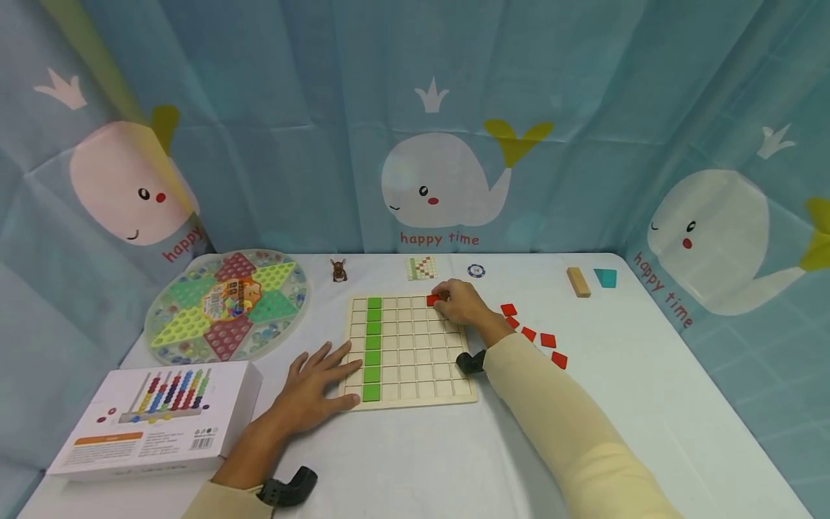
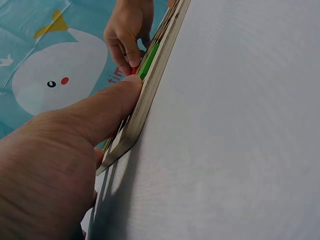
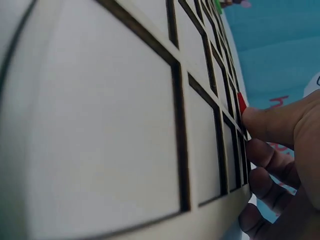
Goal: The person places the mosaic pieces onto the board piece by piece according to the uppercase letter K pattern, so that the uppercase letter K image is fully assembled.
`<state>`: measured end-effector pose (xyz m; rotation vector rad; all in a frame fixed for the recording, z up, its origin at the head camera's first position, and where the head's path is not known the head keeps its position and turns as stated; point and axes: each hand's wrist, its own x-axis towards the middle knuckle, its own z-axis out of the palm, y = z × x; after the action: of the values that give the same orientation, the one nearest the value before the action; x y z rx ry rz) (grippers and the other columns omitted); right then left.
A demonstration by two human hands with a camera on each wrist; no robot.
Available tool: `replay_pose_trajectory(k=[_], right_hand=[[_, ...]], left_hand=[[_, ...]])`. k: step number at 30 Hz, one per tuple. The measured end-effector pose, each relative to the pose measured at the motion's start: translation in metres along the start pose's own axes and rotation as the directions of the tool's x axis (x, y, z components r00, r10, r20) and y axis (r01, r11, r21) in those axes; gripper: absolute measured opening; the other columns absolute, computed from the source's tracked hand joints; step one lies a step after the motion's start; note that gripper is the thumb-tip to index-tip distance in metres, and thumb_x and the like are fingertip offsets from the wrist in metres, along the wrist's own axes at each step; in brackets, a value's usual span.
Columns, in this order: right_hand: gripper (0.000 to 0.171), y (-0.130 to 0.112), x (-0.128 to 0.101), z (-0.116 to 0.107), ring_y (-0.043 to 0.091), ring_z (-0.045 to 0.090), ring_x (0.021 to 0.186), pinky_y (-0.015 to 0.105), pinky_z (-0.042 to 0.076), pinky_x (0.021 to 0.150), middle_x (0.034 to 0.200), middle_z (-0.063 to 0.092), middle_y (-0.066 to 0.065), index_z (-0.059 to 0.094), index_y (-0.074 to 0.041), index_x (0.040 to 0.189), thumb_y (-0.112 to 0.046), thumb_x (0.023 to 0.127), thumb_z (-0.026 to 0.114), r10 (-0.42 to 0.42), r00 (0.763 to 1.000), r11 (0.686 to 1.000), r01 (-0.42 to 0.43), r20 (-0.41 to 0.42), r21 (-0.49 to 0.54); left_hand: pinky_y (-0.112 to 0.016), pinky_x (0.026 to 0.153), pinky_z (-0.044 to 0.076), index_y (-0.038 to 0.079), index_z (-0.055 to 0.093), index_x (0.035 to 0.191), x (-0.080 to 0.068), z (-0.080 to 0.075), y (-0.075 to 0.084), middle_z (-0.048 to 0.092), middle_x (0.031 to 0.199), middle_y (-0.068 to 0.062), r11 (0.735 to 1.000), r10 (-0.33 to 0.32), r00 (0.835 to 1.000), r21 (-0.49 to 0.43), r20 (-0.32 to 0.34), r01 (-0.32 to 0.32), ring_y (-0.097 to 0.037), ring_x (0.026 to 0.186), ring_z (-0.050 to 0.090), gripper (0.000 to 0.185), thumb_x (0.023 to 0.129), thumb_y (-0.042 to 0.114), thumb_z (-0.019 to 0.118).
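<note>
A wooden grid board (image 1: 415,403) lies on the white table, its second column from the left filled with green square tiles (image 1: 372,358). My left hand (image 1: 311,389) rests with fingers spread on the board's left edge. In the left wrist view its thumb (image 2: 107,107) presses the rim. At the far edge of the board, my right hand (image 1: 462,303) pinches a red square tile (image 1: 432,300) in the top row, near the right corner. The right wrist view has the thumb (image 3: 270,125) against that red tile (image 3: 241,102), other fingers curled beside the rim.
Several loose red tiles (image 1: 547,340) lie right of the board. Behind it are a brown figurine (image 1: 338,271), a pattern card (image 1: 422,268) and a round chip (image 1: 476,270). A wooden block (image 1: 578,282) and teal piece (image 1: 606,278) sit back right; a marble board (image 1: 227,306) and box (image 1: 162,418) stand left.
</note>
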<state>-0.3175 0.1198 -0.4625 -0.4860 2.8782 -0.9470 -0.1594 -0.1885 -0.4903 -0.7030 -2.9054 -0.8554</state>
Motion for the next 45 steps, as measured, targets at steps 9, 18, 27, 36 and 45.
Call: replay_pose_trajectory(k=[9,18,27,36,45], right_hand=[[0.028,-0.004,-0.002,-0.007,0.022,0.053,0.087,0.037,0.046,0.077,0.098,0.06,0.007,0.067,-0.005,0.119,-0.011,0.092,0.063,-0.009,1.0,1.0,0.009,0.019,0.02],[0.034,-0.016,-0.023,-0.052,0.023,0.052,0.083,0.038,0.045,0.068,0.101,0.062,0.008,0.064,-0.006,0.126,-0.018,0.094,0.064,-0.036,0.998,0.995,0.041,-0.055,0.09],[0.039,-0.025,-0.071,-0.096,0.031,0.049,0.103,0.044,0.045,0.077,0.116,0.06,0.014,0.063,-0.011,0.128,-0.024,0.091,0.067,-0.026,0.988,0.993,0.043,-0.15,0.111],[0.045,-0.004,-0.111,-0.116,0.031,0.048,0.104,0.05,0.043,0.083,0.118,0.059,0.011,0.061,-0.007,0.13,-0.022,0.088,0.071,-0.066,0.971,0.994,0.084,-0.231,0.07],[0.047,0.042,-0.142,-0.124,0.033,0.046,0.104,0.048,0.042,0.082,0.12,0.057,0.012,0.061,-0.008,0.13,-0.025,0.088,0.072,-0.042,0.987,0.995,0.056,-0.156,0.088]], left_hand=[[-0.062,0.106,0.005,0.017,0.06,0.135,0.0,0.001,0.0,0.034,0.153,-0.006,1.0,-0.002,1.0,-0.001,-0.001,0.002,-0.039,0.141,0.02,0.064,0.082,0.049,0.071],[-0.062,0.106,0.004,0.016,0.059,0.135,-0.001,0.0,-0.001,0.034,0.153,-0.006,1.0,0.003,1.0,-0.003,0.001,-0.003,-0.04,0.14,0.02,0.064,0.082,0.05,0.07],[-0.062,0.106,0.005,0.017,0.059,0.135,-0.002,-0.001,0.0,0.035,0.153,-0.006,1.0,0.004,1.0,0.003,-0.002,-0.004,-0.039,0.14,0.021,0.064,0.083,0.051,0.07],[-0.065,0.104,0.008,0.015,0.06,0.134,-0.004,-0.001,0.001,0.037,0.151,-0.008,1.0,0.031,0.999,0.006,-0.019,-0.031,-0.042,0.138,0.024,0.062,0.083,0.049,0.07],[-0.064,0.105,0.007,0.016,0.059,0.135,-0.002,-0.001,0.002,0.036,0.152,-0.007,1.0,0.025,1.0,0.005,-0.009,-0.025,-0.04,0.14,0.022,0.063,0.084,0.05,0.069]])
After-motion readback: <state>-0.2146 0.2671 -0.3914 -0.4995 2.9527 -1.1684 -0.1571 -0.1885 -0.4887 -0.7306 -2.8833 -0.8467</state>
